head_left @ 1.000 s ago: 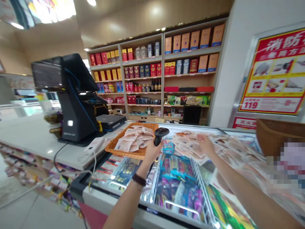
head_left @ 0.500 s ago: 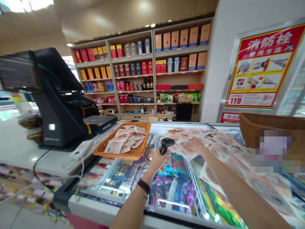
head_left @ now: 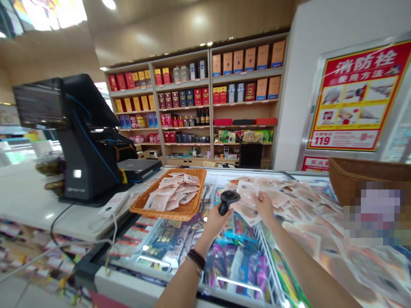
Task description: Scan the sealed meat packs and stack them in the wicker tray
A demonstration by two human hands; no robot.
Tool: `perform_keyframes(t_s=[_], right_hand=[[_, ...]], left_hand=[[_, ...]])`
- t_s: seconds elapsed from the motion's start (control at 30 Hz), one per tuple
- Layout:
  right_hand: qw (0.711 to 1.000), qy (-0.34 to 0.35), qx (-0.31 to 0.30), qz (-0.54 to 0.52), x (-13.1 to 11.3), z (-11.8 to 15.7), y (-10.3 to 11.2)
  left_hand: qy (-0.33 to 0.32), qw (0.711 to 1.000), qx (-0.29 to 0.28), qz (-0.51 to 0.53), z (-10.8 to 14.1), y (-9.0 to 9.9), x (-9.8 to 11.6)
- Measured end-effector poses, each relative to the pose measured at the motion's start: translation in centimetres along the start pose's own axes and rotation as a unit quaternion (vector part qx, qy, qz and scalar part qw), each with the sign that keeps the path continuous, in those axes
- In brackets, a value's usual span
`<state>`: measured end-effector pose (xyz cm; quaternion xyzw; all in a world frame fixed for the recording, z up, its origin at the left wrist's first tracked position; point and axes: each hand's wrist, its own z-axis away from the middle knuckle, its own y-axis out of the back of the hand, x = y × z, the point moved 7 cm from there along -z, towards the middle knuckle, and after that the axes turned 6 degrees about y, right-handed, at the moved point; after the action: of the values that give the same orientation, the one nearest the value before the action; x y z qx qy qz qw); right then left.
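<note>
My left hand (head_left: pixel 215 223) is wrapped round the handle of a black barcode scanner (head_left: pixel 230 196), whose head points up and to the right. Just right of it, my right hand (head_left: pixel 265 208) pinches a flat, clear plastic packet (head_left: pixel 247 192) with a printed label, lifted up beside the scanner head. Beneath and beyond that hand, many similar packets (head_left: pixel 298 196) lie spread over the freezer's glass top. An orange wicker basket (head_left: pixel 136 208) to the left of my hands holds a heap of such packets.
Through the freezer glass show colourful ice-cream packs (head_left: pixel 237 256) in wire baskets. A black checkout terminal (head_left: pixel 86 162) and a flat dark device (head_left: pixel 139 167) stand on the left counter (head_left: pixel 38 205). A brown basket (head_left: pixel 340 175) sits at the right. Shelves of boxes (head_left: pixel 183 94) line the back.
My right hand has picked up a packet from the spread and brought it closer to the scanner. My left hand still holds the scanner. The view has tilted slightly upward.
</note>
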<state>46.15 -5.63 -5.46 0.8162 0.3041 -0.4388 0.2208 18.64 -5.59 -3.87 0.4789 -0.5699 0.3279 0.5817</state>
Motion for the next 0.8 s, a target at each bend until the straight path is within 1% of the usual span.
perform_keyframes(t_s=[0.1,0.17,0.27,0.33,0.5,0.6,0.7,0.8], right_hand=[[1.000,0.001,-0.023,0.005,-1.3,1.3,-0.9],[1.000,0.005,-0.020,0.012,-2.1,1.8,-0.9],[1.000,0.007,-0.011,0.019,-2.7,2.0,-0.7],[1.000,0.007,-0.011,0.019,-2.8,2.0,-0.7],[1.000,0.007,-0.011,0.008,-2.7,2.0,-0.7],[1.000,0.009,-0.009,0.011,-2.9,2.0,-0.8],[0.999,0.019,-0.001,0.039,-3.1,1.9,-0.5],[0.996,0.014,0.014,0.084,-2.7,1.7,0.0]], left_hand=[[-0.014,1.000,-0.004,0.009,0.3,0.0,0.5],[-0.020,1.000,-0.001,0.019,0.4,0.3,0.7],[-0.006,0.999,0.004,0.039,0.3,0.6,0.6],[0.004,0.999,0.004,0.049,0.3,0.7,0.4],[-0.007,0.999,0.001,0.047,0.3,0.7,0.5],[0.002,0.999,-0.002,0.043,0.3,0.6,0.4],[0.004,0.999,0.007,0.050,0.3,0.7,0.5],[-0.001,0.997,0.023,0.069,0.2,1.2,1.1]])
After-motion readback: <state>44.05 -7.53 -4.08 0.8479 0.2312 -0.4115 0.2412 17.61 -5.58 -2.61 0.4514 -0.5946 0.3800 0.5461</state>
